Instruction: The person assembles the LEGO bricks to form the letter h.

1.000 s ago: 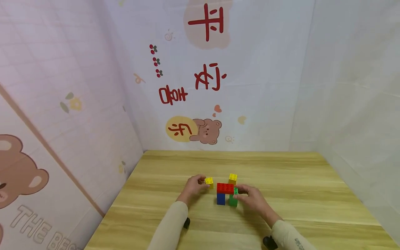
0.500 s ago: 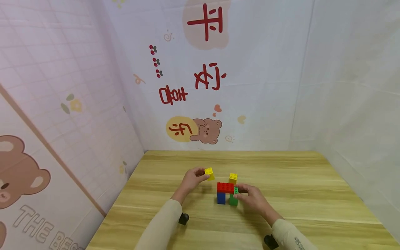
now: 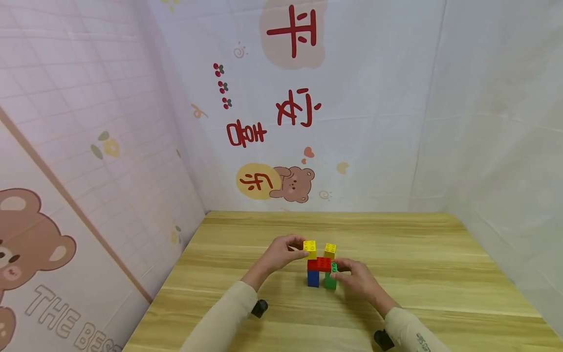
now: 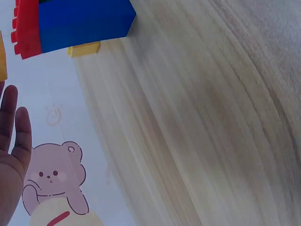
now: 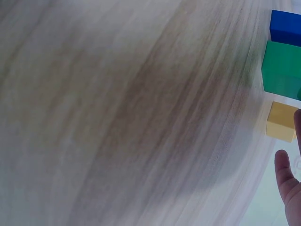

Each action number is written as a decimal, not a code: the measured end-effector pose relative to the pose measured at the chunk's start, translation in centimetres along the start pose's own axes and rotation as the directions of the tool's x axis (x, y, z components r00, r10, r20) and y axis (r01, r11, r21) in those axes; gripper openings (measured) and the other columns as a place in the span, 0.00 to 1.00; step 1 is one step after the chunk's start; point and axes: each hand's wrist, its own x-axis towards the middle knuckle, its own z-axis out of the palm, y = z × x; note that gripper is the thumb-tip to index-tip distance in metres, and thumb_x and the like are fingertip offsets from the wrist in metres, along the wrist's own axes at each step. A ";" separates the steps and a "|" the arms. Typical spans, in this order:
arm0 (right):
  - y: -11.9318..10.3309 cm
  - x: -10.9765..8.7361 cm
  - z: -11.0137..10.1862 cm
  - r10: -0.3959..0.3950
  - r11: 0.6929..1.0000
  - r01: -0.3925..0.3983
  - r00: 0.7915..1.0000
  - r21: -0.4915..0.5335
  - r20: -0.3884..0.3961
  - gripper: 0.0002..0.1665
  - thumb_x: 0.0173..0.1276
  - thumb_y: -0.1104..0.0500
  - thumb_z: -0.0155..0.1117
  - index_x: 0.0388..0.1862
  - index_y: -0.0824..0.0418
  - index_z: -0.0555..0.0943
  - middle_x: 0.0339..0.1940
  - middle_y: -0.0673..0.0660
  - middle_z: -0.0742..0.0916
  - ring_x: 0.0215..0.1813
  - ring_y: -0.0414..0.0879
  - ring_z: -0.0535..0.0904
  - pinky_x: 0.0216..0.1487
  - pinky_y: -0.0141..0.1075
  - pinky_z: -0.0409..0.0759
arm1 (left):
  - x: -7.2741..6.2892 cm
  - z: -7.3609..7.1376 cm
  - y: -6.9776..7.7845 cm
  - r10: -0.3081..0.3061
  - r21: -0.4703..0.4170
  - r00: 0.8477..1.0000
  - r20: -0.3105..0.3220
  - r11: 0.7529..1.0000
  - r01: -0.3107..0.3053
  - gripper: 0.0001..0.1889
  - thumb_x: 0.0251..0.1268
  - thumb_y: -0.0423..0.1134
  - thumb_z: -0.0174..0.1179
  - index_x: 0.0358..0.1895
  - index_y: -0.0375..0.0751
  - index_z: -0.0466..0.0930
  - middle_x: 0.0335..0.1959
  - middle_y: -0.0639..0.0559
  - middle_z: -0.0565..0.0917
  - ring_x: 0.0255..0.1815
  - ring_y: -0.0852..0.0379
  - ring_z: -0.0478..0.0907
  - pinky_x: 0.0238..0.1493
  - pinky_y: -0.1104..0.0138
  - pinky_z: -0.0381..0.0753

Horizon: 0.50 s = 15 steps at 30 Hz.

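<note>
My left hand [image 3: 283,254] pinches a yellow building block [image 3: 310,249] just above the left end of a red block [image 3: 320,264]. This red block bridges a blue block [image 3: 313,278] and a green block [image 3: 331,280], forming a small arch on the table. At the arch's right side, thumb and fingers of my right hand [image 3: 357,279] grip the studded green block. The left wrist view has the blue block [image 4: 84,23] large at the top, with the held yellow block [image 4: 2,59] cut off by the edge. Green sides [image 5: 281,70] show in the right wrist view.
A second yellow block [image 3: 330,250] stands behind the arch. The wood-grain table [image 3: 396,234] meets a printed cloth backdrop [image 3: 374,122] at its back edge. Another cloth wall [image 3: 110,195] rises on the left. Black wrist mounts [image 3: 260,308] hang below the sleeves.
My left hand has lifted the yellow block off the table and carried it right, over the red block. My right hand stays at the green block.
</note>
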 end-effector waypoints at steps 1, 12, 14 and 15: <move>0.0 0.0 0.0 0.000 1.000 0.000 1.000 -0.001 0.003 0.27 0.64 0.51 0.73 0.59 0.63 0.81 0.51 0.56 0.86 0.55 0.56 0.81 0.56 0.54 0.78 | 0.0 0.1 0.0 -0.001 0.007 1.000 0.004 1.000 0.001 0.14 0.66 0.44 0.67 0.51 0.45 0.83 0.42 0.55 0.83 0.45 0.51 0.80 0.45 0.65 0.80; 0.1 0.2 0.1 -0.007 1.000 0.007 1.000 0.001 0.007 0.28 0.65 0.51 0.72 0.59 0.63 0.81 0.51 0.56 0.87 0.55 0.56 0.81 0.57 0.54 0.77 | -0.1 0.5 -0.3 -0.001 0.062 0.998 0.062 0.998 -0.003 0.12 0.66 0.42 0.67 0.50 0.47 0.84 0.41 0.59 0.83 0.42 0.59 0.78 0.45 0.67 0.80; 0.1 0.2 0.0 -0.014 1.000 0.014 1.000 0.001 0.010 0.28 0.65 0.51 0.72 0.60 0.63 0.81 0.51 0.56 0.86 0.55 0.56 0.81 0.56 0.54 0.78 | -0.1 0.6 -0.3 0.008 0.067 0.998 0.058 0.998 -0.012 0.12 0.65 0.41 0.68 0.50 0.47 0.84 0.40 0.59 0.83 0.40 0.59 0.78 0.43 0.67 0.80; 0.0 0.2 0.0 -0.014 1.000 0.014 1.000 0.000 0.010 0.28 0.65 0.51 0.71 0.60 0.63 0.80 0.51 0.56 0.86 0.55 0.56 0.81 0.56 0.53 0.78 | 0.0 0.7 -0.3 0.014 0.068 0.998 0.057 0.998 -0.018 0.11 0.65 0.41 0.68 0.50 0.47 0.84 0.40 0.59 0.83 0.40 0.59 0.77 0.42 0.67 0.80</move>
